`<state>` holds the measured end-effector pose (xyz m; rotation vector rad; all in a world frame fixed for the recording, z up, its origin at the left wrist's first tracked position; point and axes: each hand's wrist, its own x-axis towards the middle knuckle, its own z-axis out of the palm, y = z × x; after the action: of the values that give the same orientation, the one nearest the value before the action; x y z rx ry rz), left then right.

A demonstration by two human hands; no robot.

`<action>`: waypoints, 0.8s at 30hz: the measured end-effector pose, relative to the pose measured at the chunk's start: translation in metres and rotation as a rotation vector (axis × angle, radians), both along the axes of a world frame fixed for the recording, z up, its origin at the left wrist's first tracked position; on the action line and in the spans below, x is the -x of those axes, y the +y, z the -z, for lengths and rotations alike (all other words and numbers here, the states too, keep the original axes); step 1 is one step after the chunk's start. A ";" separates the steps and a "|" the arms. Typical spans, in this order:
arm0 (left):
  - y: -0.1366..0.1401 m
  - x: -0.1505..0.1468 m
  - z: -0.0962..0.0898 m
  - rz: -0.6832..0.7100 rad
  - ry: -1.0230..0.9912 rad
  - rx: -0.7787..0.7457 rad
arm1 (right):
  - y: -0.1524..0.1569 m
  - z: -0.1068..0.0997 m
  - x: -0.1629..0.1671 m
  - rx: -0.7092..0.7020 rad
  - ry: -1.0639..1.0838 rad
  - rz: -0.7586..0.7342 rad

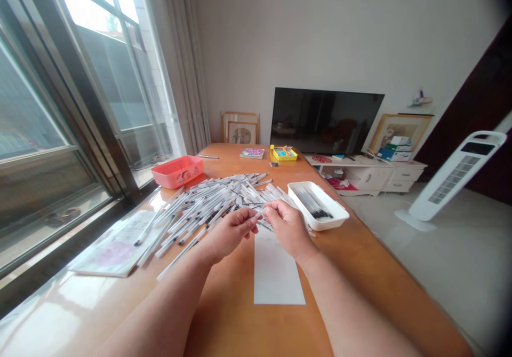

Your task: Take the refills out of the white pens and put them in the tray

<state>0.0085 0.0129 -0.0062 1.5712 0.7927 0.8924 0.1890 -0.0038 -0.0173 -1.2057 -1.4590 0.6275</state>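
My left hand [232, 230] and my right hand [289, 228] meet over the near edge of the pen pile, both closed in a pinch. Between their fingertips is a slim, clear pen [260, 213], mostly covered by the fingers; its exact parts are too small to make out. Beyond and left of the hands spreads a loose heap of clear pens [212, 199] with black ends. A sheet of white paper [278, 277] lies below the hands. Just right of them stands a white plastic tray [340, 219] with several pens lined up inside, black ends toward me.
A red plastic basket [172, 178] stands at the table's left edge, near a booklet [116, 247] partly under pens. Farther back lie a pink book [252, 153] and a yellow box [285, 156]. A white tower fan [452, 181] stands on the floor at right.
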 end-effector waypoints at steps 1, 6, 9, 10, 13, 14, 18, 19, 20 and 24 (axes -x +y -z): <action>0.001 0.000 0.001 -0.006 0.003 -0.005 | -0.001 0.001 0.001 -0.026 -0.052 -0.019; 0.003 0.003 0.000 -0.066 0.012 -0.008 | 0.004 0.005 -0.003 -0.069 -0.124 -0.013; 0.005 0.007 -0.004 -0.122 0.015 -0.014 | 0.010 0.007 -0.012 -0.001 -0.111 0.094; 0.005 0.008 -0.005 -0.142 0.014 -0.014 | 0.012 0.008 -0.014 0.014 -0.123 0.115; 0.009 0.012 -0.006 -0.193 -0.009 -0.004 | 0.014 0.012 -0.015 -0.017 -0.246 0.120; 0.010 0.013 -0.006 -0.206 -0.020 0.002 | 0.013 0.014 -0.013 -0.034 -0.317 0.106; 0.016 0.017 -0.001 -0.252 -0.074 0.038 | 0.009 0.020 0.000 -0.037 -0.639 0.010; 0.018 0.017 0.000 -0.259 -0.085 0.047 | 0.007 0.021 0.003 -0.028 -0.712 -0.008; 0.018 0.018 0.001 -0.264 -0.094 0.054 | 0.007 0.021 0.006 -0.018 -0.778 -0.021; 0.020 0.019 0.001 -0.273 -0.098 0.066 | 0.005 0.018 0.012 0.033 -0.933 -0.044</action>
<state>-0.0103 0.0331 -0.0075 1.3703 0.9711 1.1203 0.1765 0.0015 -0.0353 -1.5920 -2.2406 0.0809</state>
